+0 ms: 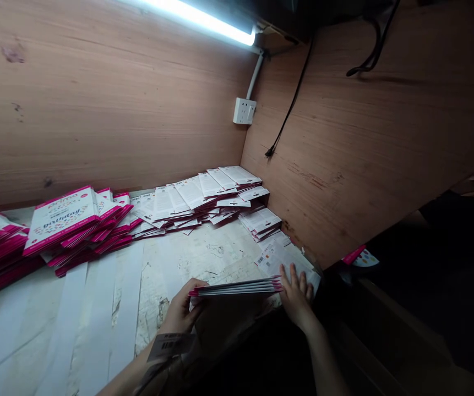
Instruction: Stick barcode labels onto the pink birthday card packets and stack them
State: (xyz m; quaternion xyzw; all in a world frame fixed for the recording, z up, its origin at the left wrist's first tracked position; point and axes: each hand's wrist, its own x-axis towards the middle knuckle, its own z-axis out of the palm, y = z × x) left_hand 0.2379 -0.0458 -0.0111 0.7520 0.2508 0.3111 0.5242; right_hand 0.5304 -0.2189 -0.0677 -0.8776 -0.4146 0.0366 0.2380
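My left hand (183, 308) is closed round the left end of a stack of thin printed packets (237, 287), seen edge-on with pink ends and white edges. A barcode label (170, 345) shows at my left wrist. My right hand (297, 294) is at the right end of that stack, its fingers spread over a white packet with barcode print (276, 257) at the table's corner. Whether its thumb grips the stack is hidden.
White packets (191, 195) lie fanned along the back wall, and a smaller pile (261, 220) is by the right panel. Pink-edged packets (65, 212) are heaped at left on the worn white table (203, 247). A plug (268, 151) hangs near the socket (244, 111).
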